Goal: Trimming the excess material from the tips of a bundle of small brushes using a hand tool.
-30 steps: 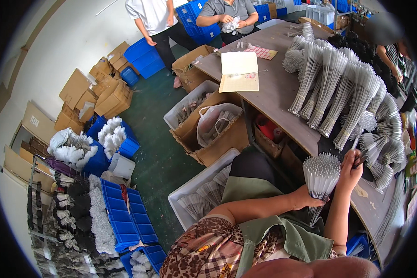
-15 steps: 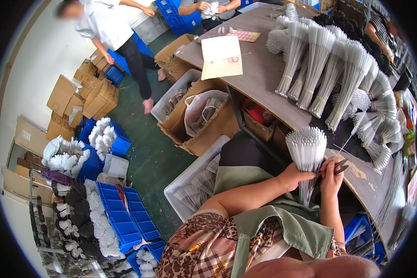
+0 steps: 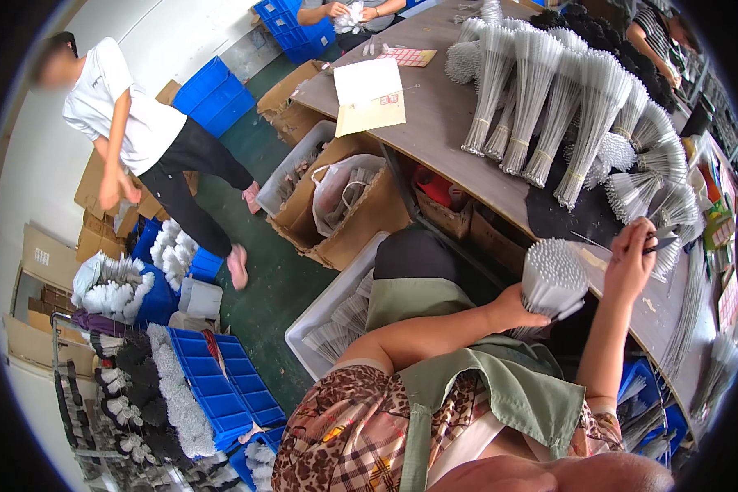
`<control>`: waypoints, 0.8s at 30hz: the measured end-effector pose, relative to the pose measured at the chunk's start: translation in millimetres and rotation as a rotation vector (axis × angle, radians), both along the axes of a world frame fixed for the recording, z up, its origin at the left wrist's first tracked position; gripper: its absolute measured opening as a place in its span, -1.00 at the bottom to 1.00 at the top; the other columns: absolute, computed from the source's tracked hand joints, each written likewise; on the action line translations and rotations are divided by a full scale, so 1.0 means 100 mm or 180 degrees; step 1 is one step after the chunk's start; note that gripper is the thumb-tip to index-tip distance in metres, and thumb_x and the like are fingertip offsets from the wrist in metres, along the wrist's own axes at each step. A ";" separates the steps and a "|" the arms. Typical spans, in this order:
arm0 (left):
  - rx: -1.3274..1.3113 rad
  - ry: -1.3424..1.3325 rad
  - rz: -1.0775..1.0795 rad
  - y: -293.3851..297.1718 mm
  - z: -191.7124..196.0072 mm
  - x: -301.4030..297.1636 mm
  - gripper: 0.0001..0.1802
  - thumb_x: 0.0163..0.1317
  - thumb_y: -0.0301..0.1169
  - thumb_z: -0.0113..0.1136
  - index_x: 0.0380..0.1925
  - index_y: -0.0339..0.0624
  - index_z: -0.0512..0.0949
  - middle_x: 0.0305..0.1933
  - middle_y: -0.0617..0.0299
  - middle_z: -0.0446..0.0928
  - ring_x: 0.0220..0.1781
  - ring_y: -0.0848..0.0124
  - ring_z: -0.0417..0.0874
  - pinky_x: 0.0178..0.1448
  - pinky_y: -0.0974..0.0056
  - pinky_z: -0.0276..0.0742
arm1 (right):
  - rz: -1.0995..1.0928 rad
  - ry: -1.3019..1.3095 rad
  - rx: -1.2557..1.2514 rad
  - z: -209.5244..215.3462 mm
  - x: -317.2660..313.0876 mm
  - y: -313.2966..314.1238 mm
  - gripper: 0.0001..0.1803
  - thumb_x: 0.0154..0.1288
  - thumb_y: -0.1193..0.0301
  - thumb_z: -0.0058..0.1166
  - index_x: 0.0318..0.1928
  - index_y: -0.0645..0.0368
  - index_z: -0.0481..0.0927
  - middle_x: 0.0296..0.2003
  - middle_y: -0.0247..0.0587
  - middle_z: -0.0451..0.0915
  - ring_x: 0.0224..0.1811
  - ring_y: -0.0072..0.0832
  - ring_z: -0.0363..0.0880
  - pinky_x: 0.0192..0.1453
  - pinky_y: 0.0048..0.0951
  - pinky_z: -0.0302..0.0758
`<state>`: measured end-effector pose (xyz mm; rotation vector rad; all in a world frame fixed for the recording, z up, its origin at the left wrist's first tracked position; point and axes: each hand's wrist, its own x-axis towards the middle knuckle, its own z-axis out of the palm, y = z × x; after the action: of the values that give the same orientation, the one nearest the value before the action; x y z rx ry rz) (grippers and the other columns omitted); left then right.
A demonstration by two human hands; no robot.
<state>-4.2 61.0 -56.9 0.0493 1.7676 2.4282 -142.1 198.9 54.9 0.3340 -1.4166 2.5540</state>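
A thick bundle of white-tipped wire stems (image 3: 553,277) is in my left hand (image 3: 518,312), with the fingers wrapped round it below the heads. The bundle tilts so its round top of many tips faces up. To its right, over the table edge, my right hand (image 3: 629,256) is closed on a pair of scissors (image 3: 662,243) with dark blades pointing right. A thin wire (image 3: 589,240) shows by that hand; whether the fingers hold it I cannot tell. Several tied bundles of similar stems (image 3: 541,98) lie farther back on the table (image 3: 443,107).
Cardboard boxes (image 3: 361,234) and a white bin (image 3: 303,336) of stems stand left of my legs. An open paper booklet (image 3: 371,94) lies at the table's far left. A person in a white shirt (image 3: 131,107) walks at left; other people work at the far side.
My right hand has moved up and right, away from the bundle, with the scissors. The bundle has tipped, its top turning upward. The person in white has come nearer on the left.
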 end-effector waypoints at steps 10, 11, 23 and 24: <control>0.0567 -0.0019 0.0379 -0.02 -0.08 -0.08 -0.36 -0.05 -0.49 0.39 0.09 -0.23 0.38 0.05 0.20 0.47 0.10 0.41 0.44 0.20 0.26 0.33 | -0.1963 0.0405 0.3382 -0.31 -0.16 2.18 -0.69 0.42 0.37 -0.18 0.06 0.13 0.51 -0.60 -0.57 0.15 -0.57 -0.76 0.06 -0.51 -0.69 0.05; 0.0574 -0.0074 0.0381 -0.03 -0.10 -0.09 -0.36 -0.05 -0.47 0.39 0.09 -0.23 0.38 0.05 0.20 0.47 0.09 0.41 0.44 0.19 0.25 0.34 | -0.2139 0.0212 0.3674 -0.30 -0.13 2.34 -0.70 0.42 0.33 -0.16 0.05 0.10 0.53 -0.57 -0.56 0.20 -0.56 -0.77 0.04 -0.51 -0.68 0.06; 0.0191 -0.0026 0.0598 -0.04 0.05 -0.04 -0.46 -0.05 -0.49 0.40 -0.01 -0.27 0.45 -0.06 0.20 0.53 -0.04 0.43 0.53 0.08 0.30 0.45 | -0.3428 -0.0405 0.6098 -0.41 -0.23 3.24 -0.69 0.40 0.25 -0.15 0.07 -0.07 0.52 -0.12 -0.06 0.59 -0.13 -0.18 0.60 -0.11 -0.33 0.50; 0.0260 -0.0056 0.0614 -0.05 0.05 -0.05 -0.46 -0.05 -0.49 0.40 -0.02 -0.27 0.45 -0.07 0.20 0.53 -0.05 0.44 0.53 0.07 0.30 0.46 | -0.3444 -0.0431 0.6094 -0.34 -0.18 3.08 -0.69 0.40 0.25 -0.15 0.07 -0.07 0.52 -0.12 -0.06 0.59 -0.13 -0.18 0.60 -0.11 -0.33 0.50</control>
<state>-8.9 55.8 -52.1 -0.1404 1.7389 2.6240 -159.7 507.1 21.0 -0.3385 -2.4871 -0.0496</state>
